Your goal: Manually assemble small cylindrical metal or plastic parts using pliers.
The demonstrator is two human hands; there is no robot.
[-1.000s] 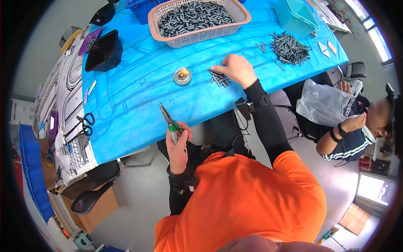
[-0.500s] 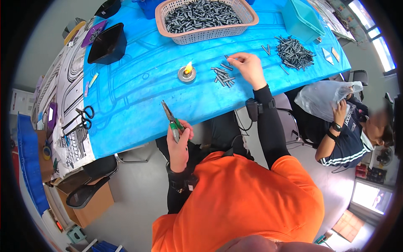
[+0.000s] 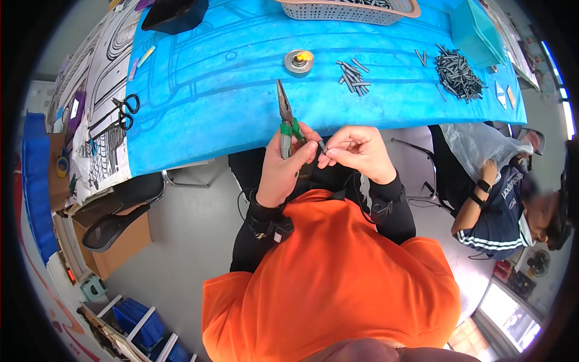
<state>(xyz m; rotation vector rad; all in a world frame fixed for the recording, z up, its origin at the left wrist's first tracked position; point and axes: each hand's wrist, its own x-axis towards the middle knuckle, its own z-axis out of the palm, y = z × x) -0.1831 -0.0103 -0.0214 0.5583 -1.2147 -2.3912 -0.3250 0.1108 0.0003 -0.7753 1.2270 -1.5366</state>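
My left hand (image 3: 283,169) grips green-handled needle-nose pliers (image 3: 285,117), their jaws pointing up over the blue table's (image 3: 211,78) near edge. My right hand (image 3: 359,151) pinches a small dark metal piece (image 3: 322,145) between thumb and fingers, touching my left fingertips in front of my orange shirt. A small pile of the same dark pieces (image 3: 353,75) lies on the table just beyond my hands. A round metal holder with a lit flame (image 3: 299,60) stands left of that pile.
A pink basket (image 3: 350,9) of metal pieces sits at the far edge, a bigger heap of pieces (image 3: 458,72) and a teal bin (image 3: 473,27) to the right. Scissors (image 3: 120,111) lie at left. A seated person (image 3: 506,199) holds a clear bag at right.
My right hand left the pile on the table and came back to my left hand with a small metal piece. The view shifted down toward my body.
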